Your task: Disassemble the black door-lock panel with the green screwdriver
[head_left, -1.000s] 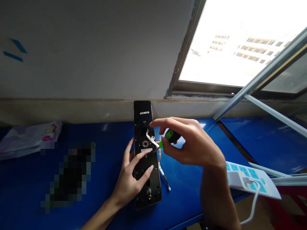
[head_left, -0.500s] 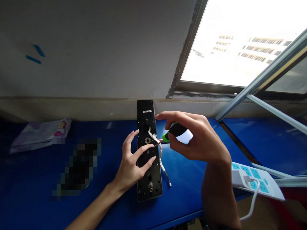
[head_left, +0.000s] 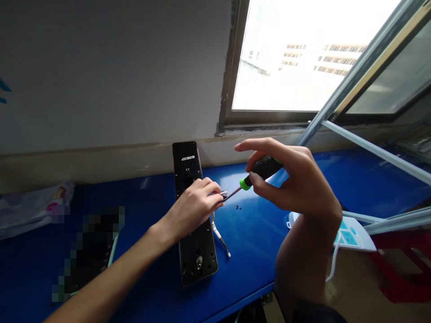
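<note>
Right hand [head_left: 296, 188] fingers pinch the screwdriver [head_left: 257, 174]; left hand [head_left: 195, 208] fingers pinch a small metal part [head_left: 223, 194] over the black lock panel [head_left: 193, 242] on the blue surface [head_left: 256, 251].

Black lock plate [head_left: 197, 242], green-and-black screwdriver [head_left: 257, 172], glossy blue table [head_left: 256, 237]

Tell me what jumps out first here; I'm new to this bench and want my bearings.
The right hand at centre holds a green-and-black screwdriver, its tip meeting a small silver part pinched by the left hand. Under that hand a long black panel lies on the blue table, below a bright window.
</note>
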The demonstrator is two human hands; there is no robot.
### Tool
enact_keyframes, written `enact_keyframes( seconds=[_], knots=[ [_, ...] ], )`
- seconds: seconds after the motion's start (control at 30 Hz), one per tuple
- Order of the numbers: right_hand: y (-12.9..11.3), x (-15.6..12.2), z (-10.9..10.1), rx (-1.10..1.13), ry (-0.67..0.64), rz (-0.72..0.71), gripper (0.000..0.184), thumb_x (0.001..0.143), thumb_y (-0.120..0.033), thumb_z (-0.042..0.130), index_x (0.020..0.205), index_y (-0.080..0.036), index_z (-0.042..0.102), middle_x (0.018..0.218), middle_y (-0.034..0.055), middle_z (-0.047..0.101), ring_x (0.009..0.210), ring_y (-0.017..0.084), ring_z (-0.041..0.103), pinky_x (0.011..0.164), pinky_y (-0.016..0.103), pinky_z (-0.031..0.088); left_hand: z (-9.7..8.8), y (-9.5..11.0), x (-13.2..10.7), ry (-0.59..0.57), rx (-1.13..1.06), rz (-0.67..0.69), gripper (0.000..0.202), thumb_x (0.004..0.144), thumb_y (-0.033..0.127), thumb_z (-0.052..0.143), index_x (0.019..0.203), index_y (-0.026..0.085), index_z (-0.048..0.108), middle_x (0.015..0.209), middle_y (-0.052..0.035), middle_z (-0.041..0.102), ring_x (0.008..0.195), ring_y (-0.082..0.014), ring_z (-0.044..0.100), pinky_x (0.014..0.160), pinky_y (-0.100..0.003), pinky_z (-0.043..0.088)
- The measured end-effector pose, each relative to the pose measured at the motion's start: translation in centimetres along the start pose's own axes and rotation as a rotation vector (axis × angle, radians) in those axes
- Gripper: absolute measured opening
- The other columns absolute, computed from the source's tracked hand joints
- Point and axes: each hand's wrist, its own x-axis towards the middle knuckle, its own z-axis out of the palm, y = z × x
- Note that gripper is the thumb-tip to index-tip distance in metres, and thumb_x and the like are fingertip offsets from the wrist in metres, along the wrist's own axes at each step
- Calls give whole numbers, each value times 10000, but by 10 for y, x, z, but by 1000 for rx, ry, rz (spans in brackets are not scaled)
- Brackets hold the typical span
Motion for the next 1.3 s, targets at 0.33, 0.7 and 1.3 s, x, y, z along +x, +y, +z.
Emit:
enact_keyframes(
  seconds=[0.33,0.7,1.3],
  knots=[
    [13,-23,-30,-124,-111,316,481,820,-82,650,1297,-138,678,783,-22,731,626,97,634,605,211,489,39,1,82,-534,-145,48,167,926,118,664,871,201,797,854,-46,780,804,-211,705,681,-299,429],
    [32,-5,-9,-48,-228,371,512,822,-96,618,1327,-174,660,746,-43,680,656,110,631,647,235,454,46,-11,82,-629,-156,32,225,824,44,586,760,201,734,765,-49,719,735,-236,668,597,-319,354],
    [47,-11,-15,-34,-244,536,554,787,-76,642,1323,-212,670,744,-56,739,630,105,654,630,215,481,57,-12,93,-709,-211,41,301,726,-27,609,814,210,772,817,-39,734,695,-208,633,592,-298,381]
  ],
)
